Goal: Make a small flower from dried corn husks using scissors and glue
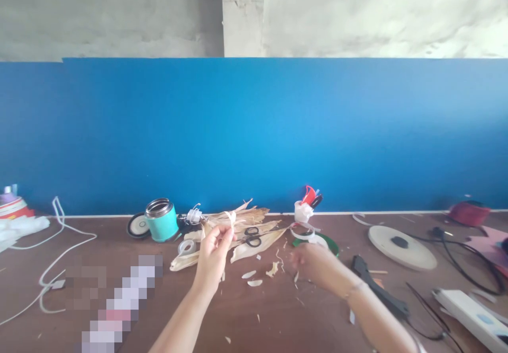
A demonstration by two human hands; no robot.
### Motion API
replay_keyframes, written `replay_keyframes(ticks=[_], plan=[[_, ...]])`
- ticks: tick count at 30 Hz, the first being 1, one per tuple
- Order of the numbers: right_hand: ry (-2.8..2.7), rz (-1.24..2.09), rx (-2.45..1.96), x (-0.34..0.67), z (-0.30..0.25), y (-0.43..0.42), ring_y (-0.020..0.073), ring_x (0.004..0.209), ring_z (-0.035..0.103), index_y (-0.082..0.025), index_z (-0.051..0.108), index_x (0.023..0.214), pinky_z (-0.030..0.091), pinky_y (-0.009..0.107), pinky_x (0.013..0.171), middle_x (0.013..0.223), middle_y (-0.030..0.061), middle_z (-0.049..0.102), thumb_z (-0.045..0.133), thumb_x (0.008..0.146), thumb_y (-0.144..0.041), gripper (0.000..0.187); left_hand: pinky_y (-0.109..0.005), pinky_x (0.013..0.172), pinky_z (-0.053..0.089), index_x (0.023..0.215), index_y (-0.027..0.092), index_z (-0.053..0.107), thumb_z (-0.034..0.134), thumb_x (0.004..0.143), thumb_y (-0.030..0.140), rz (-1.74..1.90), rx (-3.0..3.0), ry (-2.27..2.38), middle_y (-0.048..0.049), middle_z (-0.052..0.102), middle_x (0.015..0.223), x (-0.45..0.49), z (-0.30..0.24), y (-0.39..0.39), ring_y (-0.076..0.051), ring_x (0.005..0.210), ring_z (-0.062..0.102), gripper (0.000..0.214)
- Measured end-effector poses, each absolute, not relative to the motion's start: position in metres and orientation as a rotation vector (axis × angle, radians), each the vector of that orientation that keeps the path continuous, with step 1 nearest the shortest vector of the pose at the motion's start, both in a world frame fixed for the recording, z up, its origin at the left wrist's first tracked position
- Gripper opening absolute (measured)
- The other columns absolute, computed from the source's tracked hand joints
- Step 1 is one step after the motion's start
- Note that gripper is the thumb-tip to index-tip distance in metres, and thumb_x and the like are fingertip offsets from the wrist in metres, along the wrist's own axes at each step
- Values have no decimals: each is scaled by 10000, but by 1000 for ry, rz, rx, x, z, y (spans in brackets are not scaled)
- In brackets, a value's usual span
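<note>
The left hand point(214, 255) has a pinching grip on a pale piece point(230, 218) of what looks like husk, held up above the desk point(198, 316) with its ends flared at the top; whether it is tied or only folded is too small to tell. Taking that hand as the clock's centre, broad husks point(273, 238) spread from 9 o'clock round to 2 and look largely whole, so much of the material seems unworked. Scissors point(252, 236) lie on them at 2 o'clock, in neither hand. Scraps point(272, 270) between 3 and 4 o'clock suggest some cutting or tearing is done. A tape roll point(186, 251) sits at 9 o'clock; I see no tape on the piece. The right hand point(317, 268), at 3 o'clock, is blurred, with a green roll point(332, 245) at its own 12 to 1; I cannot tell whether its grip is empty. The shaping looks partway along.
</note>
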State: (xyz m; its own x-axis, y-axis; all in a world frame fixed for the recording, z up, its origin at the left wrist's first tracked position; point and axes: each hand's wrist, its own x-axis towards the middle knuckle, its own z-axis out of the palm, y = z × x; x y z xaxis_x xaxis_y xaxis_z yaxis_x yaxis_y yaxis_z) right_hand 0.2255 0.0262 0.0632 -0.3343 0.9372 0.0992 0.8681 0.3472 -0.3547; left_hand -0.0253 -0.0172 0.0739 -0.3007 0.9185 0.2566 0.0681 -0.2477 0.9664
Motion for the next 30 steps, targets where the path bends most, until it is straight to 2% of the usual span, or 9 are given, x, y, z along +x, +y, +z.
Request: replay_keyframes(ticks=[5,8,14,18,27,30], plan=[[-2664,457,-1387,146,45,20,220,817,644,-211,722,730,396,283,775,816,49,729,536,663,-101,227,-285,761,442,818,167,628,607,773,428,1613,1230,1316,-35,626,747,-24,75,-18,-200,801,595,265],[-2695,475,-1368,133,42,18,238,885,626,-190,707,794,384,296,797,883,68,714,557,682,-119,200,-280,752,444,812,169,633,609,768,438,1610,1224,1317,-34,628,744,-24,76,-18,-200,797,598,274],[-2614,422,-1368,129,32,22,213,917,598,-174,668,824,376,268,788,894,70,682,502,725,-68,221,-277,724,442,786,171,641,615,754,447,1598,1204,1341,-30,634,728,-22,76,-18,-200,775,598,279],[-2633,449,-1279,127,22,27,208,933,589,-186,678,825,386,264,799,924,59,672,520,744,-119,189,-258,631,428,752,177,631,617,736,465,1546,1165,1355,-11,621,694,-19,76,-18,-176,694,573,289],[-2649,499,-1267,144,35,31,181,849,627,-190,701,823,407,227,723,870,48,710,477,703,-52,289,-237,565,404,806,170,633,602,747,477,1522,1166,1369,-32,641,744,-20,77,-19,-170,672,578,314],[-2688,568,-1291,145,39,28,183,813,632,-191,703,794,409,221,693,835,41,716,529,670,-63,249,-234,564,409,795,168,636,625,723,482,1524,1149,1361,-28,633,712,-19,76,-18,-175,680,579,323]])
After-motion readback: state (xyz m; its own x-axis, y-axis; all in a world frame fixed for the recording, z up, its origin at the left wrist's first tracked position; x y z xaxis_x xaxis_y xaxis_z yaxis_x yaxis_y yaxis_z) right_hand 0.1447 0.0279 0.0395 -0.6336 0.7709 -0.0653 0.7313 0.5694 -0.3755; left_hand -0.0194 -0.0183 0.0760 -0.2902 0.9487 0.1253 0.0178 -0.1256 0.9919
